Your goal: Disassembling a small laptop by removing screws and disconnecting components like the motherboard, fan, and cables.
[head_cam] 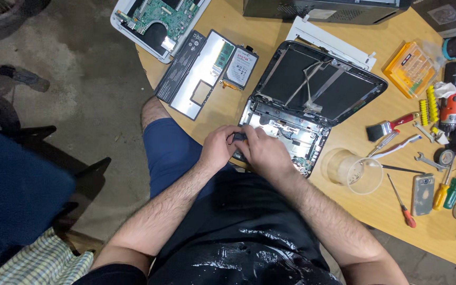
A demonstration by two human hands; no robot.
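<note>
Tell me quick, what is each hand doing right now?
Left hand: closed, pinching a small black part at the opened laptop's edge.
Right hand: curled over the same part; its grip cannot be told.

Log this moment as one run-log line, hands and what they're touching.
left hand: grips small black part | right hand: same part, over opened laptop | wooden table: plastic cup, red screwdriver

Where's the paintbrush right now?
In the head view, the paintbrush lies on the table's right side, just right of the opened laptop, above the clear plastic cup.
</note>
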